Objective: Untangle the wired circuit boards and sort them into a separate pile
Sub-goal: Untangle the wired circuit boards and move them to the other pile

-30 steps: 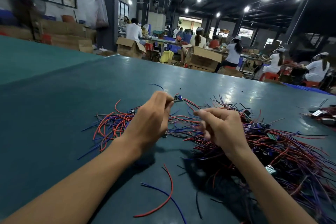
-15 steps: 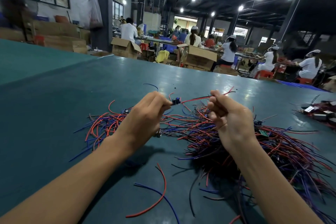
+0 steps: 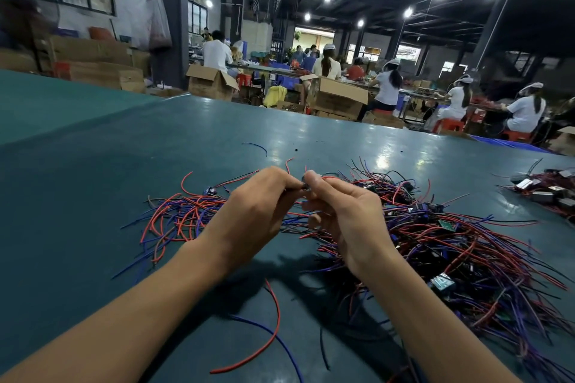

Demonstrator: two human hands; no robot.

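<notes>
Head view: the left hand and right hand meet above the bench, and the curled fingertips of both pinch one small wired board. The big tangle of red and blue wired boards lies beneath and right of the right wrist. A thinner spread of wires lies left.

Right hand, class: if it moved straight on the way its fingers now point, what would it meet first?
Most likely the left hand. The right hand points away and leftward, and both hands pinch one small dark part at their fingertips, so nothing seems to lie between them. Depth is unclear.
</notes>
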